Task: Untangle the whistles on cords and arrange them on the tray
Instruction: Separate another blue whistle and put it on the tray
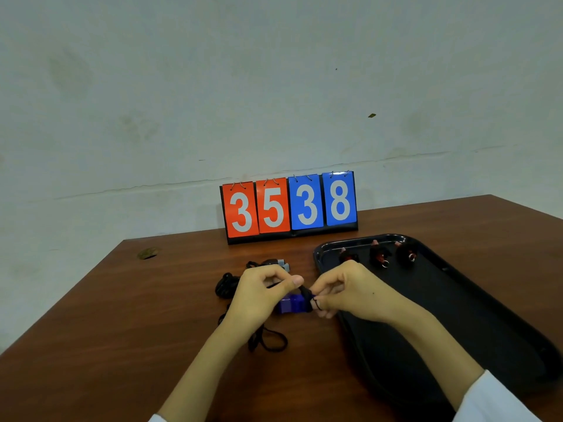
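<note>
Blue whistle (291, 304) is over the desk (152, 300) just left of the tray (457, 300), left grip (259, 296) holding it and right grip (350, 293) pinching its cord (307, 292); steady the whistle, feed loops out slowly, no yanking.

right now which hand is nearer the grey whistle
Left. The left hand sits just in front of the grey whistle; the right hand is farther off, at the tray edge.

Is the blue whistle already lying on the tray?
No, the left hand grips the blue whistle and the right hand pinches its cord over the table, beside the tray.
</note>
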`<state>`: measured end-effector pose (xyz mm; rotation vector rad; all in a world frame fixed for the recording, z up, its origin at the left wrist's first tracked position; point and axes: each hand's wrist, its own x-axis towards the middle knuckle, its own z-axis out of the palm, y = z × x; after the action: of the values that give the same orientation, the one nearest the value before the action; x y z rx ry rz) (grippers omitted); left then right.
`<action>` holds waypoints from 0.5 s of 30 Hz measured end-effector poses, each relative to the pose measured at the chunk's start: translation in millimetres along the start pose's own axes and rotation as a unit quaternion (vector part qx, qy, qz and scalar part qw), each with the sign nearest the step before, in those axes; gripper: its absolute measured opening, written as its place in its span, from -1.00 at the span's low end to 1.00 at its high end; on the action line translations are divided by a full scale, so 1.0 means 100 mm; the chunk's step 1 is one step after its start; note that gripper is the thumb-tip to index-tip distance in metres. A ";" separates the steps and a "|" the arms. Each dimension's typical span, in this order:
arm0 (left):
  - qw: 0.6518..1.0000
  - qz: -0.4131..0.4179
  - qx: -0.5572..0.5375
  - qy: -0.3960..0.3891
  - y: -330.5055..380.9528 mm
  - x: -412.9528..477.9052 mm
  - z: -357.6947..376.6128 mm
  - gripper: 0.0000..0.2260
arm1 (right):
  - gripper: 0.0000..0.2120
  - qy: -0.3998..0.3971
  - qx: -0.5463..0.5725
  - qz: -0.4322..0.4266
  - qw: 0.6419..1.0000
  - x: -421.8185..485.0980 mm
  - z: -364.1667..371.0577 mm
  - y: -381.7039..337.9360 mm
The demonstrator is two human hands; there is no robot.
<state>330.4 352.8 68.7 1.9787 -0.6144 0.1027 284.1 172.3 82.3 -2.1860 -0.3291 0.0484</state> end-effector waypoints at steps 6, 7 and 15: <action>0.972 -0.110 -0.201 -0.059 0.01 -0.02 0.02 -0.69 | -0.86 0.005 0.134 -0.004 0.991 -0.02 -0.05 -0.07; 0.965 -0.106 -0.232 -0.065 0.00 -0.03 0.04 -0.69 | -0.86 0.018 0.152 -0.007 0.988 -0.02 -0.05 -0.07; 0.886 -0.108 -0.387 -0.232 0.00 -0.07 0.08 -0.80 | -0.84 0.196 0.262 -0.010 0.945 0.00 -0.07 -0.02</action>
<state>323.0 348.6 62.5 1.2583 -0.6017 -0.6801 284.5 167.5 88.2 -1.6154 -0.0941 -0.2795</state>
